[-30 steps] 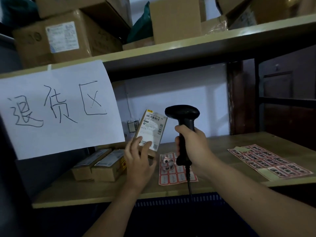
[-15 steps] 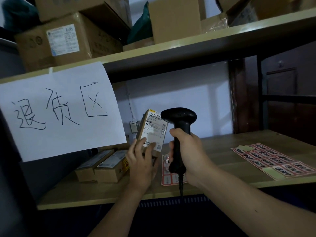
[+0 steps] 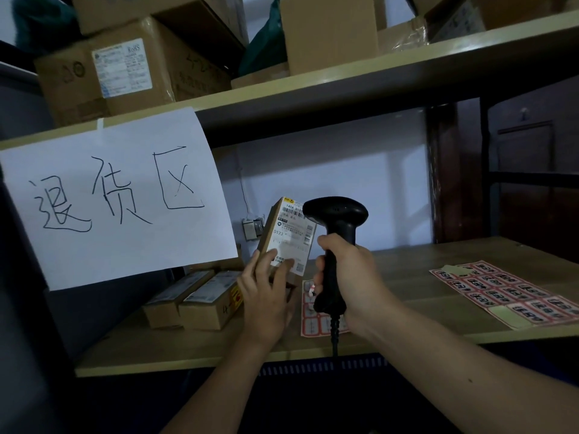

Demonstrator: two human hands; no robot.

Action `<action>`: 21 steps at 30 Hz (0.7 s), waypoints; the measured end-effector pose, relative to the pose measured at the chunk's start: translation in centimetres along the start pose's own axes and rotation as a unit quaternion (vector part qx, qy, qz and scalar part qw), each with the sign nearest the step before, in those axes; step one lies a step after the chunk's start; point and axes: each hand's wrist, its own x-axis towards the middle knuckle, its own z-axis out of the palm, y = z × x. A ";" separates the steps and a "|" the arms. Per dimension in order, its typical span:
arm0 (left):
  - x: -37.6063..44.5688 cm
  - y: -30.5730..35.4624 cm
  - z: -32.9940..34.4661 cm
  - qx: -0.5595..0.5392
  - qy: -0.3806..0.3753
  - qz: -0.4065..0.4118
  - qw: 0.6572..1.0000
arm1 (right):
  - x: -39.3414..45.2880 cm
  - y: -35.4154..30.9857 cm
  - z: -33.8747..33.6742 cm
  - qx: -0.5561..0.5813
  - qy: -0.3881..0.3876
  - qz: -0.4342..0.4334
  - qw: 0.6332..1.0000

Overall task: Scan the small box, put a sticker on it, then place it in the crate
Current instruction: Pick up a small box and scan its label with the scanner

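Observation:
My left hand [image 3: 268, 292] holds a small cardboard box [image 3: 286, 234] upright above the wooden shelf, its white shipping label with barcodes facing me. My right hand [image 3: 347, 277] grips the handle of a black barcode scanner [image 3: 336, 227], whose head sits right beside the box's upper right corner and overlaps its edge. A red sticker sheet [image 3: 313, 311] lies on the shelf under both hands, partly hidden. A second, larger red sticker sheet [image 3: 501, 291] lies to the right. No crate is clearly visible; a blue slotted edge [image 3: 329, 366] shows below the shelf.
Two small cardboard boxes [image 3: 194, 299] lie side by side on the shelf at left. A white paper sign [image 3: 116, 198] with handwritten characters hangs from the upper shelf. Large cartons [image 3: 125, 67] crowd the upper shelf. The scanner cable drops over the shelf's front edge.
The scanner has moved left until its head overlaps the box's right edge. The box has stayed upright in my left hand, and the view has shifted slightly.

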 end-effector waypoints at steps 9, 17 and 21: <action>0.1 0.2 0.0 -0.019 -0.013 -0.041 0.999 | 0.9 0.7 -1.2 -0.100 0.008 -0.078 0.992; 0.1 -0.2 -0.4 -0.029 -0.023 -0.093 0.995 | 3.6 -0.3 -6.4 -0.473 0.024 -0.190 0.860; -0.2 0.2 -1.0 -0.058 -0.026 -0.143 0.988 | 5.7 -0.1 -10.7 -0.661 0.067 -0.161 0.730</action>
